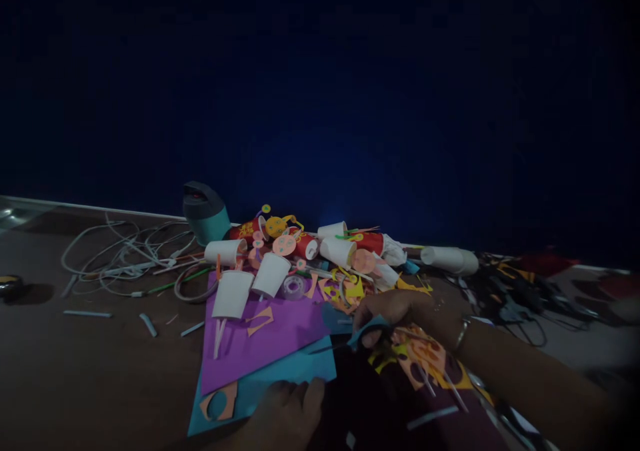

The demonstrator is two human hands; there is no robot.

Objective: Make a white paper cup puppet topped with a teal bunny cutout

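The right hand (384, 310) grips blue-handled scissors (369, 331) over the flat blue paper sheet (303, 368); the left hand (287, 414) is curled nearby (its hold I cannot tell). One holed orange paper scrap (231, 398) suggests some cutting done; the purple paper sheet (240, 351) looks mostly uncut.

blue sheet (280, 379): smooth matt paper | white cup (233, 294): matt paper | bracelet (463, 335): shiny metal

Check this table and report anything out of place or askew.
Two things stand out: the white cable lies in tangled loops at the left of the table, and the stack of white cups lies on its side at the back right instead of standing upright.
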